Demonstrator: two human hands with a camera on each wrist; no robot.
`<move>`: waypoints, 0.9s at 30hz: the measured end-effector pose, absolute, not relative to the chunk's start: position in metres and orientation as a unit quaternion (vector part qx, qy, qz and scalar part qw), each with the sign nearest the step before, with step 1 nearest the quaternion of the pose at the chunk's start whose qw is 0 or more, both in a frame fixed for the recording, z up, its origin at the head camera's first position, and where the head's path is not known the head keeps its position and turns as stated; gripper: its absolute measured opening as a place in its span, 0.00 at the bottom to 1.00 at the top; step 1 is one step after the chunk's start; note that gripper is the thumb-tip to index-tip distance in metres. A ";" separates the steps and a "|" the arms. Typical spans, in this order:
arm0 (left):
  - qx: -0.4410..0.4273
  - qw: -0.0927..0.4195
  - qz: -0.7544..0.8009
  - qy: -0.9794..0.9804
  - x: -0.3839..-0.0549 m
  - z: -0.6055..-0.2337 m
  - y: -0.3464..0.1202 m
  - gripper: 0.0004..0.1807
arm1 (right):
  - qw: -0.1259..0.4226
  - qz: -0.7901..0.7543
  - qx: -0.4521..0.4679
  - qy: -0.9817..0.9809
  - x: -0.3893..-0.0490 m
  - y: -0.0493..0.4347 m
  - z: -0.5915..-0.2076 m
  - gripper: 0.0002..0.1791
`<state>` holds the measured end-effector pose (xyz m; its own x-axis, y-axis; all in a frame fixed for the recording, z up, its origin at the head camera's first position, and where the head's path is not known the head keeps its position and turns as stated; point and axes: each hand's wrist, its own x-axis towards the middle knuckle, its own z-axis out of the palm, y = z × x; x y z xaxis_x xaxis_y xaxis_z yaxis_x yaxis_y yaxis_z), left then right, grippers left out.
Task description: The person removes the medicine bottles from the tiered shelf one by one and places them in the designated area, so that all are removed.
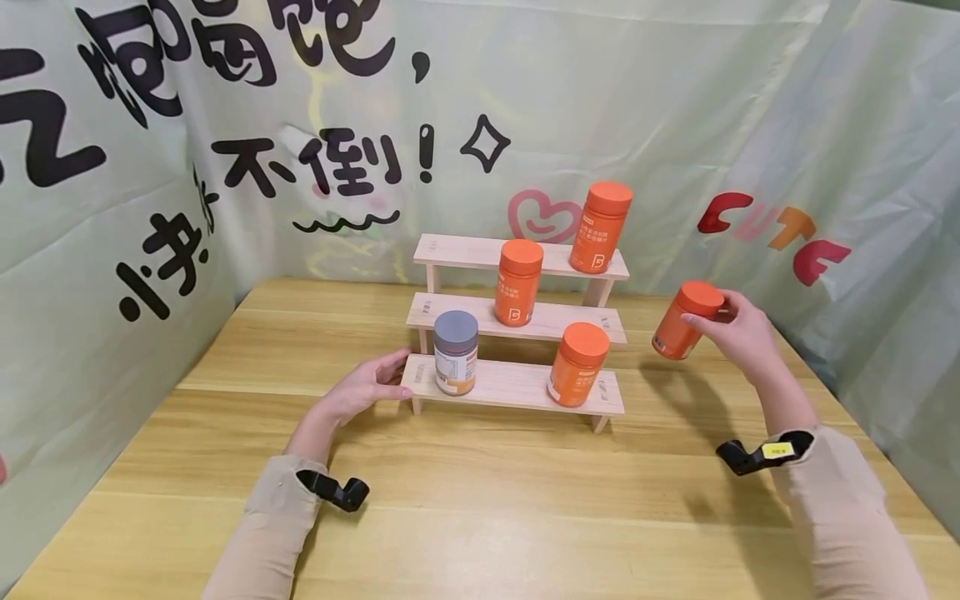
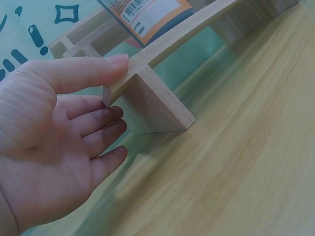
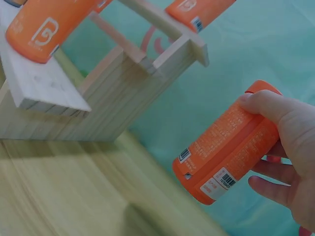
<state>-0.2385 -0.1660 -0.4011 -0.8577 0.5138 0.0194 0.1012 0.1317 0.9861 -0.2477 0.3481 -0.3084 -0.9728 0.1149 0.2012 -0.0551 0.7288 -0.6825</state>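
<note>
Grips an orange cylindrical bottle (image 1: 676,330) near its orange round lid (image 1: 702,293) with the right hand (image 1: 745,335), above the wooden table (image 1: 487,508), right of the pale wooden three-tier rack (image 1: 513,382); slants its long axis, base down toward the rack. Holds the rack's left end with the left hand (image 1: 363,390).

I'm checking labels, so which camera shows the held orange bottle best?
Right wrist view: the orange bottle appears large, with barcodes visible. The head view shows it smaller, tilted in the right hand; the left wrist view misses it.
</note>
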 end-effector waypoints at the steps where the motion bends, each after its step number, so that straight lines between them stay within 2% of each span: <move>1: 0.210 0.165 0.625 0.734 -0.238 -0.401 -0.166 0.45 | 0.118 0.369 -0.015 -0.922 -0.248 0.349 -0.312 0.40; 7: 0.209 0.163 0.621 0.738 -0.238 -0.401 -0.166 0.45 | 0.133 0.378 -0.014 -0.916 -0.254 0.350 -0.333 0.37; 12: 0.207 0.164 0.619 0.739 -0.238 -0.401 -0.166 0.45 | 0.123 0.387 -0.021 -0.914 -0.259 0.348 -0.344 0.38; 27: 0.213 0.162 0.621 0.736 -0.238 -0.402 -0.166 0.45 | 0.119 0.395 -0.043 -0.910 -0.270 0.348 -0.357 0.39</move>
